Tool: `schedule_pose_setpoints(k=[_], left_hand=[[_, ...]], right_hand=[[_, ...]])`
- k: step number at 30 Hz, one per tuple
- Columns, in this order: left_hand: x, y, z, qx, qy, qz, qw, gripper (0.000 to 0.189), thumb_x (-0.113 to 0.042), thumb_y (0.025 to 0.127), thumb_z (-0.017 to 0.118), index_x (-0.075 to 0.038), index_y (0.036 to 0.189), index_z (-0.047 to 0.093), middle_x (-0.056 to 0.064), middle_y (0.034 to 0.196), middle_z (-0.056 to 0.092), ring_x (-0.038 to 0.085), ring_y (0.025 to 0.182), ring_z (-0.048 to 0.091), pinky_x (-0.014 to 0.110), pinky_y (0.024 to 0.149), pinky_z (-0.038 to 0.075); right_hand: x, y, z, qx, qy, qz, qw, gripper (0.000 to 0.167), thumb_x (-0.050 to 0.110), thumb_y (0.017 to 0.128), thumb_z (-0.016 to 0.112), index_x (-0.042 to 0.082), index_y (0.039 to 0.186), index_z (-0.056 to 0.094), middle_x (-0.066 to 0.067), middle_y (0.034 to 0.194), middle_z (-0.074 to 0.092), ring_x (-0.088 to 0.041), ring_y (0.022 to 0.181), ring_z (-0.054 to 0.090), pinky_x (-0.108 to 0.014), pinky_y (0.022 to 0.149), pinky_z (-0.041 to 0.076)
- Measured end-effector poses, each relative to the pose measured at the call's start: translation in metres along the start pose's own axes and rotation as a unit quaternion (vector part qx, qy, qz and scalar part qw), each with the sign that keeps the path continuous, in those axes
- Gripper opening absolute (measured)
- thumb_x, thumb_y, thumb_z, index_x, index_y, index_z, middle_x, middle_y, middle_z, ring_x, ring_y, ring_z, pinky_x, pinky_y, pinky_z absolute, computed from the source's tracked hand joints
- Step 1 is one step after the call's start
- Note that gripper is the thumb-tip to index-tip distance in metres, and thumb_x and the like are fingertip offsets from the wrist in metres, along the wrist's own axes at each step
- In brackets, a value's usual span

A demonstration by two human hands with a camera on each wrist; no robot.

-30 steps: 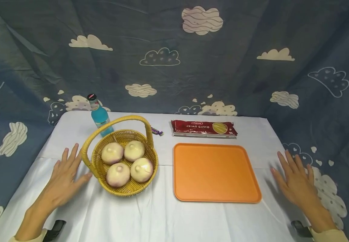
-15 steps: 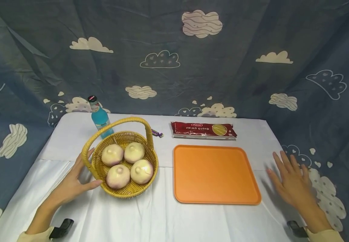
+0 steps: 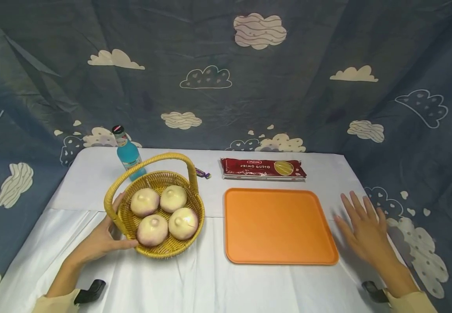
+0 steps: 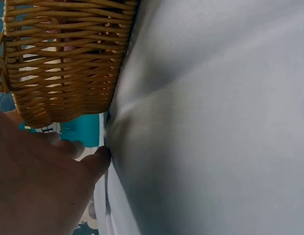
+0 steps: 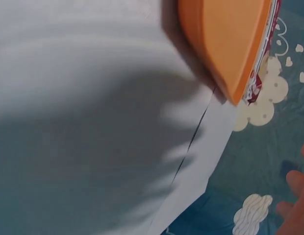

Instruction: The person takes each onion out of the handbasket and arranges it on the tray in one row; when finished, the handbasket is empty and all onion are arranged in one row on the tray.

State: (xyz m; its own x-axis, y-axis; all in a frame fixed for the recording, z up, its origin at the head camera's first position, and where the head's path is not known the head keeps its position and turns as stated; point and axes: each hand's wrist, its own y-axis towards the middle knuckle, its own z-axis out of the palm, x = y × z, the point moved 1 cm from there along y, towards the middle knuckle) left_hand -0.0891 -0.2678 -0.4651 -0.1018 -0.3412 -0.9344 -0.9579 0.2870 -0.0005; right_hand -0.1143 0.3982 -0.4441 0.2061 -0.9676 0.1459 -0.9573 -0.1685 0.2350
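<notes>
Fingers of the left hand spread wide from its thumb at the left side of a yellow basket; I can't tell how firmly they touch it. Four round, pale vegetables sit inside the basket. Behind it are a blue bottle and a little purple wrapper. An orange tray lies right of the basket, a red pack behind and right. Far right of the basket, the right hand has its fingers stretched out.
</notes>
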Motion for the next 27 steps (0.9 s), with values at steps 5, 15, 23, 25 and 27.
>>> schedule_pose_setpoints(k=[5,15,23,25,27], left_hand=[[0.003,0.001,0.002,0.009,-0.027,0.003,0.9996,0.132,-0.002,0.071,0.087,-0.030,0.162,-0.005,0.023,0.167,0.003,0.056,0.148,-0.001,0.081,0.107,-0.002],[0.001,0.002,0.000,0.020,-0.020,0.000,0.9996,0.134,-0.003,0.070,0.088,-0.031,0.162,-0.005,0.023,0.166,0.009,0.053,0.149,0.004,0.079,0.109,0.002],[0.000,0.003,-0.004,0.034,0.011,-0.012,0.9993,0.133,-0.007,0.071,0.089,-0.031,0.161,-0.005,0.026,0.165,0.009,0.056,0.147,0.010,0.082,0.106,0.008],[0.000,0.004,-0.005,0.040,0.012,-0.014,0.9990,0.133,-0.008,0.071,0.089,-0.031,0.161,-0.006,0.025,0.165,0.008,0.056,0.147,0.010,0.082,0.106,0.009],[0.000,0.005,-0.006,0.045,0.013,-0.014,0.9988,0.133,-0.008,0.071,0.089,-0.030,0.161,-0.007,0.025,0.165,0.007,0.055,0.147,0.010,0.082,0.106,0.009]], right_hand=[[0.013,0.004,-0.002,0.000,0.008,-0.002,1.0000,0.068,0.042,0.105,0.044,0.018,0.162,0.016,-0.019,0.167,0.014,-0.041,0.155,-0.004,-0.067,0.118,-0.014],[0.052,0.021,-0.001,-0.002,0.020,-0.029,0.9994,0.071,0.039,0.101,0.053,0.019,0.161,0.021,-0.019,0.165,0.020,-0.045,0.153,0.006,-0.066,0.119,-0.009],[0.077,0.036,0.005,0.008,0.030,-0.042,0.9987,0.069,0.041,0.102,0.053,0.019,0.161,0.024,-0.017,0.165,0.023,-0.043,0.153,0.010,-0.064,0.121,-0.007],[0.083,0.039,0.007,0.010,0.035,-0.048,0.9982,0.069,0.040,0.101,0.054,0.019,0.160,0.025,-0.017,0.165,0.023,-0.043,0.153,0.010,-0.064,0.121,-0.006],[0.088,0.042,0.008,0.010,0.039,-0.058,0.9975,0.069,0.040,0.101,0.055,0.020,0.160,0.025,-0.017,0.165,0.024,-0.042,0.153,0.010,-0.064,0.121,-0.004]])
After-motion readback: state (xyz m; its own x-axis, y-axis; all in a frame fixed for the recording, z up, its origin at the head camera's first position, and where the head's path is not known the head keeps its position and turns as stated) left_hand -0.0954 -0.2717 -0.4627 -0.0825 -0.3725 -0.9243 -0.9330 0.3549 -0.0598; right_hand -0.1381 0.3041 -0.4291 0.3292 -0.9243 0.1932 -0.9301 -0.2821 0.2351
